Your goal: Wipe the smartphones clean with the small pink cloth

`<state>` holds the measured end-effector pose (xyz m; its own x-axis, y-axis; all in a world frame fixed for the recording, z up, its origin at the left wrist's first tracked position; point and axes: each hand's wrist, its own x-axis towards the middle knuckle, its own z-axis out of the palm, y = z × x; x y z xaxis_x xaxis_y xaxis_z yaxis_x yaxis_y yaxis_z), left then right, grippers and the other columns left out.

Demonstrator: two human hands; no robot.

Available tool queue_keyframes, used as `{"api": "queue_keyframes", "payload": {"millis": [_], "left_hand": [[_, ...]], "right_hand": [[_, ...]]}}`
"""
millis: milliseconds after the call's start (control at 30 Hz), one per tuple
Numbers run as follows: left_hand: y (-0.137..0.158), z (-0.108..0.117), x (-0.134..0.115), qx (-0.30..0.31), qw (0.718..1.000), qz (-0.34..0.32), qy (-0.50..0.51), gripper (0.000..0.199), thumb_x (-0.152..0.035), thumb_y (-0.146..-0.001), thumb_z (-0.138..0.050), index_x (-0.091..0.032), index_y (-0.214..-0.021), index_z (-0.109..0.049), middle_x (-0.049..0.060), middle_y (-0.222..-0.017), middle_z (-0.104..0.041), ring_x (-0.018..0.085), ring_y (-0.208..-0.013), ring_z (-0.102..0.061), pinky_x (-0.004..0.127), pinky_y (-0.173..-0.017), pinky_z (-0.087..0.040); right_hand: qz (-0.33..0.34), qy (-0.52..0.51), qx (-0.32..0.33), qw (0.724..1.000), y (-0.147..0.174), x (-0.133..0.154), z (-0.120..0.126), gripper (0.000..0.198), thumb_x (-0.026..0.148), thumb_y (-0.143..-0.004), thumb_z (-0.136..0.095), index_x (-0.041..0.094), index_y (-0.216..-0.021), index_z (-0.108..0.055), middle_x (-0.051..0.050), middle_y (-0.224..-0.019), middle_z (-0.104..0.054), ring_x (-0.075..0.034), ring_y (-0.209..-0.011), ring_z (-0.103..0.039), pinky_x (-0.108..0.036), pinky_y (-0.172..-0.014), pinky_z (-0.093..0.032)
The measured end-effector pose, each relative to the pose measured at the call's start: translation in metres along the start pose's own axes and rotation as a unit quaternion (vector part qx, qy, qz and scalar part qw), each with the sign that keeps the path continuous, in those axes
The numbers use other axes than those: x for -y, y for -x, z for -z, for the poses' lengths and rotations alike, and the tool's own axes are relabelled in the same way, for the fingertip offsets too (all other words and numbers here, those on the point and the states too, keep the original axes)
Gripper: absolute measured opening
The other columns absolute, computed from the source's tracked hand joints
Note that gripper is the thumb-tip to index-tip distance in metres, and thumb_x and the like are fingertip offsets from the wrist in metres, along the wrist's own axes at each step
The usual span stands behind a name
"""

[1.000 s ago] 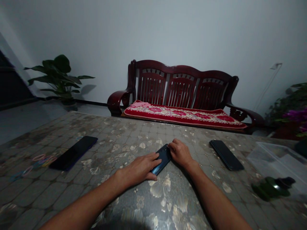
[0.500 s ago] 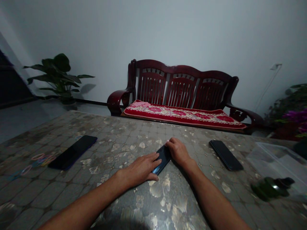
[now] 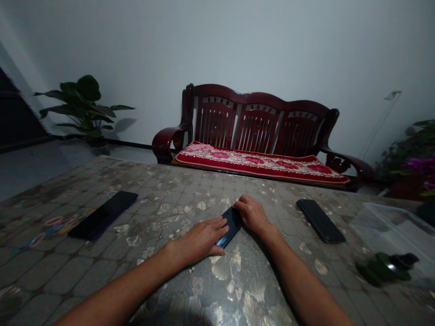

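A dark smartphone lies slanted on the patterned table cover in front of me. My left hand reaches over its lower left part, fingers across the glass and thumb by the near end, gripping it. At the far end, my right hand has its fingers curled and pressed together against the phone's edge. A small pale pink bit shows at those fingertips; what it is, I cannot make out. Both hands partly cover the phone.
Another phone lies left, beside several coloured rubber bands. To the right are a black phone, a clear plastic box and a green bottle. Beyond the table stands a wooden bench.
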<state>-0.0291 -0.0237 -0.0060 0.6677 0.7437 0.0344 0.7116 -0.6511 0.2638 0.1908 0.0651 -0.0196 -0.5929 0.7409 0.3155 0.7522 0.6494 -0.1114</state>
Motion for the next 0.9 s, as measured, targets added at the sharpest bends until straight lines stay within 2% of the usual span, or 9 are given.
{"api": "queue_keyframes", "payload": {"millis": [100, 300, 500, 600, 700, 767, 900], "left_hand": [[0.0, 0.0, 0.0, -0.007, 1.0, -0.001, 0.0, 0.061, -0.037, -0.08, -0.083, -0.018, -0.133, -0.06, 0.018, -0.142, -0.058, 0.035, -0.134, -0.053, 0.046, -0.108, -0.047], [-0.001, 0.0, -0.001, -0.003, 1.0, 0.001, -0.005, 0.062, -0.037, -0.08, -0.083, -0.018, -0.134, -0.059, 0.018, -0.146, -0.055, 0.035, -0.137, -0.051, 0.046, -0.111, -0.045], [-0.001, 0.002, -0.003, -0.004, 1.0, 0.004, -0.007, 0.057, -0.035, -0.079, -0.084, -0.017, -0.128, -0.062, 0.018, -0.138, -0.06, 0.036, -0.13, -0.056, 0.044, -0.105, -0.049], [-0.001, 0.0, -0.004, -0.005, 1.0, 0.007, -0.021, 0.058, -0.037, -0.08, -0.083, -0.019, -0.131, -0.059, 0.017, -0.143, -0.057, 0.034, -0.133, -0.054, 0.044, -0.108, -0.048], [-0.003, -0.009, -0.011, -0.007, 0.999, 0.034, -0.039, 0.059, -0.04, -0.081, -0.082, -0.02, -0.131, -0.058, 0.016, -0.142, -0.058, 0.034, -0.133, -0.055, 0.043, -0.108, -0.047], [-0.006, -0.018, -0.02, -0.015, 0.996, 0.067, -0.062, 0.061, -0.042, -0.081, -0.081, -0.016, -0.131, -0.058, 0.02, -0.14, -0.059, 0.036, -0.131, -0.055, 0.045, -0.106, -0.048], [-0.015, -0.04, -0.038, -0.06, 0.985, 0.124, -0.106, 0.064, -0.051, -0.083, -0.077, -0.013, -0.13, -0.057, 0.025, -0.137, -0.059, 0.04, -0.126, -0.058, 0.049, -0.099, -0.052]], "right_hand": [[0.022, -0.016, 0.001, 1.0, 0.001, 0.0, 0.0, 0.024, 0.013, -0.095, -0.052, 0.021, -0.102, -0.073, -0.008, -0.098, -0.064, -0.02, -0.09, -0.056, -0.028, -0.081, -0.04], [-0.037, 0.025, -0.014, 0.999, -0.008, -0.002, -0.006, 0.025, 0.016, -0.099, -0.05, 0.021, -0.098, -0.075, -0.008, -0.097, -0.064, -0.021, -0.089, -0.056, -0.029, -0.077, -0.04], [0.039, -0.001, -0.003, 0.999, -0.008, 0.002, -0.005, 0.024, 0.015, -0.098, -0.052, 0.021, -0.103, -0.074, -0.007, -0.099, -0.065, -0.02, -0.092, -0.056, -0.028, -0.082, -0.041], [0.022, 0.007, -0.001, 1.0, -0.008, 0.002, -0.004, 0.025, 0.016, -0.099, -0.051, 0.021, -0.103, -0.075, -0.008, -0.1, -0.066, -0.02, -0.092, -0.057, -0.028, -0.081, -0.041], [-0.028, 0.018, -0.019, 0.999, -0.01, -0.002, -0.006, 0.027, 0.018, -0.101, -0.049, 0.021, -0.102, -0.076, -0.009, -0.099, -0.066, -0.021, -0.092, -0.058, -0.029, -0.08, -0.042], [-0.049, 0.01, -0.03, 0.998, -0.01, -0.005, -0.008, 0.026, 0.019, -0.101, -0.05, 0.021, -0.101, -0.076, -0.009, -0.098, -0.067, -0.021, -0.093, -0.058, -0.029, -0.08, -0.042], [-0.043, -0.033, -0.027, 0.998, -0.01, -0.007, -0.011, 0.026, 0.015, -0.099, -0.051, 0.022, -0.104, -0.076, -0.008, -0.101, -0.067, -0.02, -0.095, -0.06, -0.028, -0.08, -0.043]]}}
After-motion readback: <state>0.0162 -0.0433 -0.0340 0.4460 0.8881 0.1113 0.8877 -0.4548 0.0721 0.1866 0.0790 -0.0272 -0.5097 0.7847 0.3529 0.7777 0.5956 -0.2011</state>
